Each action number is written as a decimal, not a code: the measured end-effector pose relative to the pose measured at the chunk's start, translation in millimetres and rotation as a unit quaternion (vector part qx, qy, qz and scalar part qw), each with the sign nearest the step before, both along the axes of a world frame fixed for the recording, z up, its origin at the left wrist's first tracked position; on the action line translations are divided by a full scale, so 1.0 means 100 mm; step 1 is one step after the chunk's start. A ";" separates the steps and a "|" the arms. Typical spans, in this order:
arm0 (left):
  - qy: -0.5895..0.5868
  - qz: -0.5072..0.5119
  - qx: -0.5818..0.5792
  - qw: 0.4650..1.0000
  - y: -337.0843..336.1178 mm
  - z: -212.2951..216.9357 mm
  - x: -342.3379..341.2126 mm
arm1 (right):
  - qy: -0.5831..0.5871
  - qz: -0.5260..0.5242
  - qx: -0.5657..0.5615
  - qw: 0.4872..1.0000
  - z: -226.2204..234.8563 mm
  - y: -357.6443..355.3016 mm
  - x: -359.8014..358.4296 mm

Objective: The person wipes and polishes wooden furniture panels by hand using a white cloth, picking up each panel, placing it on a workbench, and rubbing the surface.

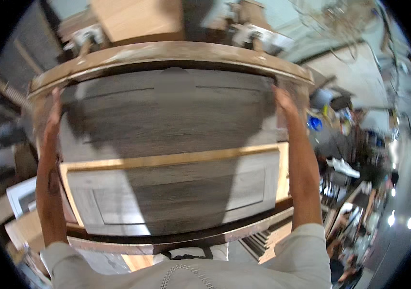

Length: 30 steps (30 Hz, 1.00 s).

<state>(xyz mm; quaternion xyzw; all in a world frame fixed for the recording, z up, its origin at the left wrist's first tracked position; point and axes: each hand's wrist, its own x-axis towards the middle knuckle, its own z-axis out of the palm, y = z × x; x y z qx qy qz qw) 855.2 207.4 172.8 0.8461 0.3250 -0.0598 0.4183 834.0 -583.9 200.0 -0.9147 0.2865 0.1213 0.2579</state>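
A wide grey wood-grain panel [167, 111] with thin recessed lines lies across the wooden workbench in front of me. My left hand [53, 113] is at its left edge, and my right hand [284, 102] is at its right edge. Both hands press in on the sides, with the fingers pointing away from me and partly hidden by the edges. Nearer my body is a second grey panel [114, 192] with a pale wood frame [181, 159] along its far and side edges. My shadow darkens the middle of both panels.
The workbench's thick far rail [167, 50] runs beyond the panels. Two clamp-like fittings stand behind it, beside a pale wooden board [135, 21]. Wood offcuts lie on the left. A blue round object [314, 123], a white shoe [344, 167] and clutter are on the right.
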 end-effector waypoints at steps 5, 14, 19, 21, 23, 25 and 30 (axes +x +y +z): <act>-0.011 0.026 -0.118 0.993 -0.18 0.51 -0.08 | -0.041 -0.131 0.115 0.984 0.43 -0.37 -0.48; -0.103 -0.041 -0.209 0.972 0.31 1.54 -1.43 | -0.245 -0.138 0.434 0.856 1.25 -0.33 -2.10; -0.108 0.055 -0.216 0.969 -0.28 1.52 -1.32 | -0.264 0.025 0.310 0.913 0.53 -0.50 -2.32; -0.171 0.092 -0.178 0.965 -0.15 1.32 -1.20 | -0.239 0.119 0.019 0.963 0.24 -0.47 -2.38; -0.172 0.084 -0.192 0.963 0.39 1.27 -1.16 | -0.144 0.113 -0.024 0.983 0.41 -0.10 -2.26; -0.218 0.115 -0.187 0.951 0.04 1.25 -1.19 | -0.142 0.078 -0.045 0.986 0.49 -0.04 -2.40; -0.202 0.154 -0.138 0.957 -0.13 1.39 -1.34 | -0.190 0.046 -0.067 0.978 0.25 -0.08 -2.39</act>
